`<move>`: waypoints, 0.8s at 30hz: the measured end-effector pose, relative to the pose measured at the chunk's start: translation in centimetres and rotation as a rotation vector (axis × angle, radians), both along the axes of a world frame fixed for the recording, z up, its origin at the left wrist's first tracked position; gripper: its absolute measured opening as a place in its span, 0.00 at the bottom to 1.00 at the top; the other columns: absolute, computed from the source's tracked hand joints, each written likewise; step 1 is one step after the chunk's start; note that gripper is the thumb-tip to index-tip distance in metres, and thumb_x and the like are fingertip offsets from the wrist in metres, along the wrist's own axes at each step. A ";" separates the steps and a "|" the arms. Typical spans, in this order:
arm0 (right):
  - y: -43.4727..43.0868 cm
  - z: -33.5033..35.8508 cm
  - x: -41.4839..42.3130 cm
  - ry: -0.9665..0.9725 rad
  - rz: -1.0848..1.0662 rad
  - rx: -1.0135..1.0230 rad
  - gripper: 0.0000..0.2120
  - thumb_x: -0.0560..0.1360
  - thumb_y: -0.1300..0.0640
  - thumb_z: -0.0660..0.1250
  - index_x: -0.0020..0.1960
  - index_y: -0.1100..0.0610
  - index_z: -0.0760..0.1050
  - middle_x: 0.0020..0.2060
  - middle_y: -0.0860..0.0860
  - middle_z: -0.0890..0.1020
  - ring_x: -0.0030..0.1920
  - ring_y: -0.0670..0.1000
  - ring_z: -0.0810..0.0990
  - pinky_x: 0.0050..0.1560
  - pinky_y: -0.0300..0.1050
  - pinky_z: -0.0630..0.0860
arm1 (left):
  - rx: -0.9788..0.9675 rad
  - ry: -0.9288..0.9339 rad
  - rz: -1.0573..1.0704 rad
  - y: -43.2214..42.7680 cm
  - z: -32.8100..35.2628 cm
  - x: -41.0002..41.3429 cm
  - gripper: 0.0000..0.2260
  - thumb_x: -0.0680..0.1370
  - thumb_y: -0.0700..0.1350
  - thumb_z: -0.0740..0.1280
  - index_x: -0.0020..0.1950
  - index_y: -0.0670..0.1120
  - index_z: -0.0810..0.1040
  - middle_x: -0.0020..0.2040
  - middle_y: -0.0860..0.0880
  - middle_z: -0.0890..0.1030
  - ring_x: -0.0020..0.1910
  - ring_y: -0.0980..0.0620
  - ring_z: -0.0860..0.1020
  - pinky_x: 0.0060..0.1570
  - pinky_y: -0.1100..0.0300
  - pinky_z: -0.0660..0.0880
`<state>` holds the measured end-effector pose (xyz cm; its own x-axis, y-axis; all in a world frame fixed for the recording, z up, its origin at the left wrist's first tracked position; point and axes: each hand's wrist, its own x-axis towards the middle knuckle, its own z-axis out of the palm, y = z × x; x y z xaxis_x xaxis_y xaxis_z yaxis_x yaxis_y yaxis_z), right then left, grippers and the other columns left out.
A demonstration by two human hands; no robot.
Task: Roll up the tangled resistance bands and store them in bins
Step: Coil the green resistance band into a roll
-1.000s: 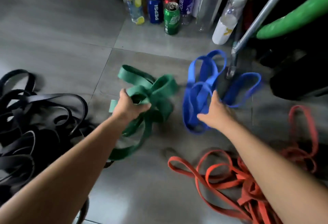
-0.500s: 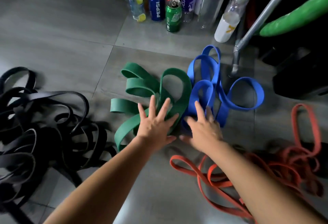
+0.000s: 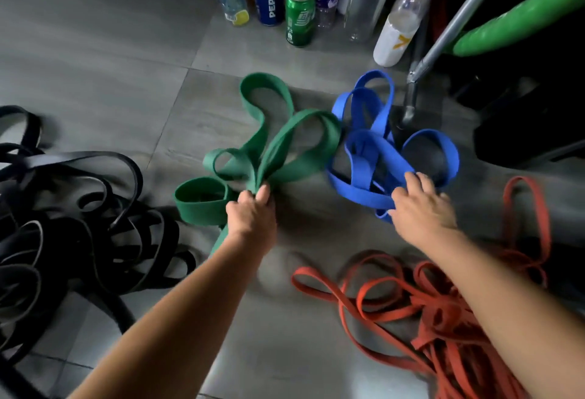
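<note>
The person reached both bare forearms forward and down over the grey tiled floor [image 3: 95, 66]. The left hand [image 3: 253, 218], knuckles up, had its grip clenched round the green band [image 3: 285, 151] at the point where its 4 or so loops gathered, and those loops fanned out on the floor ahead of the fist. The right hand [image 3: 422, 212] lay palm down on the near edge of the blue band [image 3: 367, 158], with bent fingers over the strands and the thumb hooked on a strand, so its grip held that band. The 2 bands touched, side by side. A black tangle [image 3: 63, 240] lay far left and an orange tangle [image 3: 411, 303] under the right forearm. Cans and bottles [image 3: 300, 15] stood beyond.
</note>
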<state>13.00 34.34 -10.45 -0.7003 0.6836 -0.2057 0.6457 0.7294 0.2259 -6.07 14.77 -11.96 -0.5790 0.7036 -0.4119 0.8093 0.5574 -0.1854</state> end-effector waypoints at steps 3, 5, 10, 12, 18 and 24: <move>-2.0 -0.6 -0.1 -0.004 0.012 -0.115 0.21 0.70 0.49 0.70 0.59 0.58 0.72 0.71 0.56 0.63 0.74 0.57 0.57 0.62 0.56 0.68 | 0.005 0.031 0.025 0.0 0.3 -1.8 0.17 0.79 0.48 0.56 0.67 0.49 0.69 0.69 0.49 0.63 0.60 0.43 0.70 0.53 0.52 0.67; -3.6 -0.5 -0.3 0.052 0.025 -0.149 0.28 0.65 0.48 0.74 0.60 0.58 0.72 0.71 0.58 0.64 0.73 0.59 0.60 0.60 0.57 0.71 | 0.047 0.046 -0.016 -0.1 0.5 -2.0 0.16 0.77 0.48 0.59 0.65 0.49 0.70 0.67 0.48 0.65 0.58 0.41 0.70 0.53 0.52 0.68; -6.8 -0.7 -0.2 0.247 0.123 -0.219 0.34 0.55 0.52 0.78 0.59 0.58 0.77 0.65 0.63 0.72 0.66 0.61 0.68 0.53 0.57 0.76 | 0.113 0.013 0.096 -0.9 0.4 -0.3 0.23 0.71 0.45 0.70 0.64 0.45 0.68 0.56 0.45 0.72 0.49 0.41 0.77 0.43 0.53 0.74; -7.6 -0.7 0.1 0.273 0.166 -0.236 0.33 0.54 0.53 0.78 0.58 0.58 0.78 0.66 0.64 0.72 0.67 0.60 0.64 0.57 0.57 0.75 | 0.177 0.031 0.182 -1.5 0.3 -0.6 0.26 0.66 0.46 0.75 0.60 0.42 0.71 0.51 0.43 0.75 0.42 0.40 0.79 0.38 0.52 0.75; -11.2 -0.8 0.8 0.262 0.127 -0.359 0.19 0.58 0.53 0.70 0.49 0.54 0.79 0.65 0.61 0.73 0.65 0.59 0.73 0.47 0.52 0.79 | 0.390 -0.310 0.407 0.1 0.7 -2.6 0.18 0.75 0.51 0.67 0.62 0.48 0.68 0.51 0.43 0.81 0.50 0.41 0.79 0.45 0.52 0.74; -13.2 -0.7 -0.3 0.276 0.180 -0.356 0.20 0.65 0.49 0.57 0.48 0.57 0.80 0.63 0.62 0.75 0.62 0.60 0.76 0.51 0.52 0.79 | 0.299 -0.341 0.365 1.0 1.8 -0.7 0.10 0.78 0.51 0.62 0.59 0.53 0.75 0.60 0.47 0.74 0.62 0.39 0.69 0.64 0.45 0.63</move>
<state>12.68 21.18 -11.12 -0.8623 0.4674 -0.1949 0.5029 0.8358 -0.2202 -6.82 15.79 -10.11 -0.6755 0.5977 -0.4318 0.5413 0.7996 0.2600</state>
